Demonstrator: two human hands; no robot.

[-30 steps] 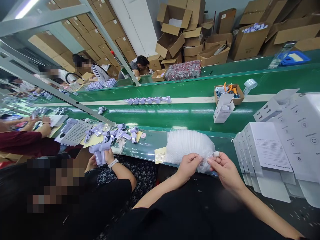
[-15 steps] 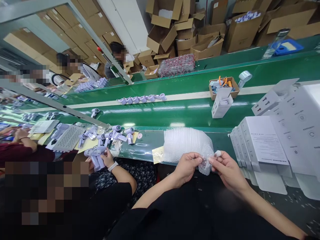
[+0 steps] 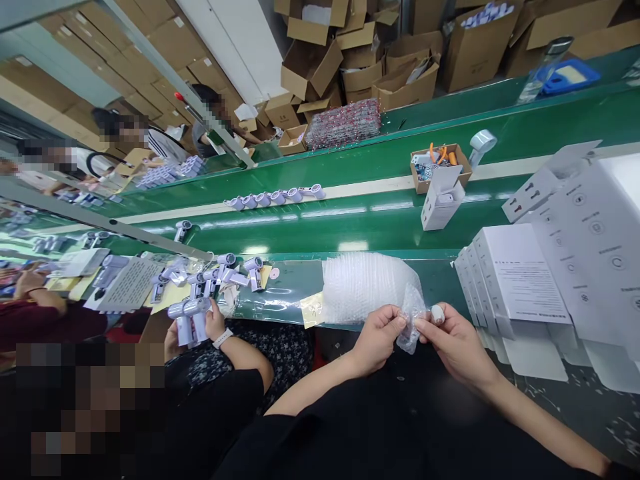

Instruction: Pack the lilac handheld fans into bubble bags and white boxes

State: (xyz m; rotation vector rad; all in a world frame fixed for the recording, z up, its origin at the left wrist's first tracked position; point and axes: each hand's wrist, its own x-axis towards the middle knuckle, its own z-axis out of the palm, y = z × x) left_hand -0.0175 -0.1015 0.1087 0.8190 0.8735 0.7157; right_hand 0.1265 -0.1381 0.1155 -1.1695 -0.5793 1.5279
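A small clear bubble-wrap bag is pinched between my two hands in front of my body. My left hand grips its left edge between thumb and fingers. On the other side my right hand holds the right edge, its thumb and forefinger pressed together; a white wrapping is on one of its fingers. Just beyond lies a stack of bubble-wrap bags on the green bench, with a yellow note at its left end.
Folded white boxes stand at the right. An open white carton and a parts box sit farther back. Lilac devices line the belt. At the left, a co-worker's hands hold more devices.
The view has shifted slightly. The bag between my hands now hangs more upright and a little apart from the stack. The co-worker's held devices have turned slightly.
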